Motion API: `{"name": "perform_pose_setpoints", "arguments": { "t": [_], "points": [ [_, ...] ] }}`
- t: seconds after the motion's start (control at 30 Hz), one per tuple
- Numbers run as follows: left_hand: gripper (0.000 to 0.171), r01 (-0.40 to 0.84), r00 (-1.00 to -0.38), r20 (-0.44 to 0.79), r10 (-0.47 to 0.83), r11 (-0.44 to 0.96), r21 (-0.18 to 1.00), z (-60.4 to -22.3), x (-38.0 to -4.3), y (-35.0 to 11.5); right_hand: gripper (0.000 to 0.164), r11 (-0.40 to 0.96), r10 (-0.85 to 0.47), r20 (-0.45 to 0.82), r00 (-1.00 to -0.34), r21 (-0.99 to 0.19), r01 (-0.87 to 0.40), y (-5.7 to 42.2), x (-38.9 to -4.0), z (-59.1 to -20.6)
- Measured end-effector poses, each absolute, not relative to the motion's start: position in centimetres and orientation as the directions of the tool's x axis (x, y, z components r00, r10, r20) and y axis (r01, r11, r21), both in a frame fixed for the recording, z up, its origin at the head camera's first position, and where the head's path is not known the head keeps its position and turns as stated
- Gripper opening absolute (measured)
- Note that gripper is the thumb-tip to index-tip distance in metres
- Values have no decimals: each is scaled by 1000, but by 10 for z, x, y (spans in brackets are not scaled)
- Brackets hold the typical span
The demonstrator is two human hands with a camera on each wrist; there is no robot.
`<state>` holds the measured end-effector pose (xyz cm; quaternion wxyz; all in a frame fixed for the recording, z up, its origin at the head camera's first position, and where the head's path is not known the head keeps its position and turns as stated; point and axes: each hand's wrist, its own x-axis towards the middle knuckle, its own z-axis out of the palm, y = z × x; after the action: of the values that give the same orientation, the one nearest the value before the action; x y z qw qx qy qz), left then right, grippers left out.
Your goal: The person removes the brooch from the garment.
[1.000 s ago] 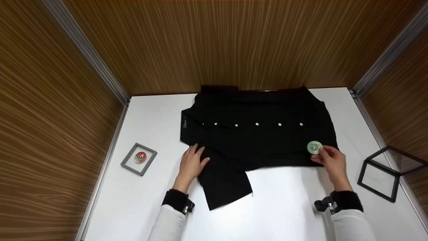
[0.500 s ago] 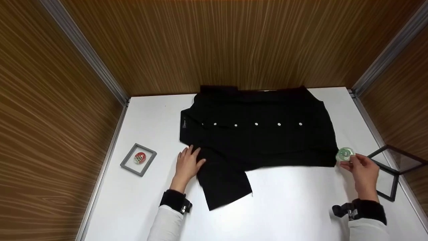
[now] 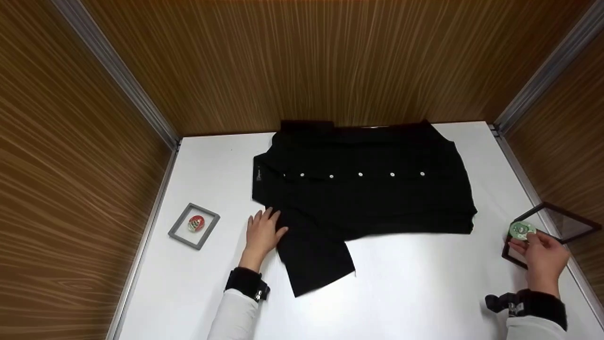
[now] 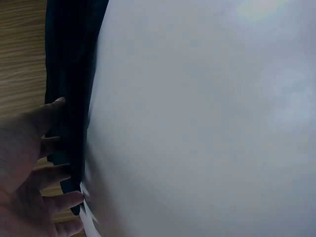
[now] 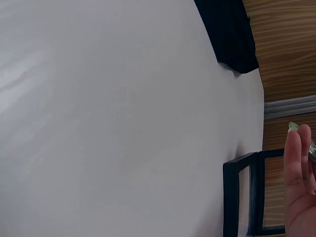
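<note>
A black button shirt (image 3: 387,203) lies spread with its collar to the left. My left hand (image 3: 261,236) rests on the edge of its near sleeve (image 3: 316,264), fingers extended; the left wrist view shows those fingers (image 4: 52,175) against the dark cloth. At the far right, my right hand (image 3: 547,259) pinches a round green badge (image 3: 521,230) between thumb and fingers. The badge overlaps a hinged dark frame (image 3: 572,215) with clear panes, spread open, one half upright. In the right wrist view the frame (image 5: 230,197) stands beside the hand, which hides most of the badge.
On the left of the white table (image 3: 401,293) lies a grey frame (image 3: 209,232) with a red and green badge (image 3: 196,223) inside its border. Wood-grain walls (image 3: 302,61) enclose the table at the back and both sides.
My right hand has carried the green badge from over the shirt's lower right corner rightward to the dark frame. My left hand has stayed by the sleeve with only a slight shift.
</note>
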<state>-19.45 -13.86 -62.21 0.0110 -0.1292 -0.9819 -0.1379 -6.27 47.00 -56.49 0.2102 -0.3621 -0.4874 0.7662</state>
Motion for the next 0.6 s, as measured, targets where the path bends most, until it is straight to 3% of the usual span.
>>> {"name": "perform_pose_setpoints", "arguments": {
  "t": [0.2,0.37,0.6],
  "points": [
    [59,223,-975,56,216,947,232,-621,-195,-139,12,-481,733,-416,-538,-876,23,482,-59,-562],
    [59,215,-977,46,210,948,234,-619,-195,-139,7,-473,756,-465,-460,-875,106,493,-54,-562],
    [60,207,-978,24,207,948,241,-618,-194,-138,4,-481,719,-517,-465,-853,203,505,-53,-565]
  ]
}}
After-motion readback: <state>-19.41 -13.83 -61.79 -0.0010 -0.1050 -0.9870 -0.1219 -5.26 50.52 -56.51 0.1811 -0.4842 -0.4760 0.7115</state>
